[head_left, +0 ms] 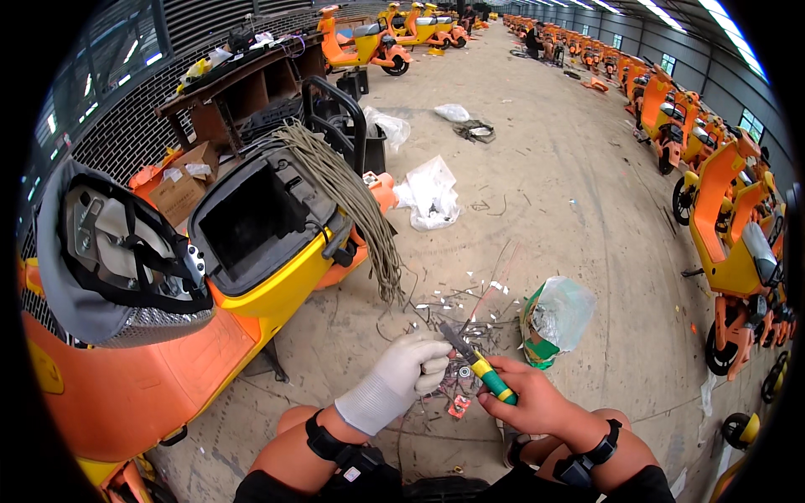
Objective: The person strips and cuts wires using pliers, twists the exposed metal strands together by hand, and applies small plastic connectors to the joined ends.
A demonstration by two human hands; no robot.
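Observation:
My left hand (401, 369), in a white knit glove, is closed with its fingers curled in. What it may hold is too small or hidden to name. In my bare right hand (532, 398) is a tool (493, 380) with a green and yellow handle and a narrow dark end. That end points up and to the left, past the gloved fingertips. Below both hands, dark scraps (480, 337), white bits and small metal parts lie strewn over the concrete floor. A small red packet (459, 407) lies among them.
To my left stands an orange and yellow scooter (142, 381) with an open dark box (268, 222), a grey bag (126, 323) and a bundle of cord (335, 189). A green and clear plastic bag (560, 314) sits right of my hands. Parked scooters (721, 226) line the right side.

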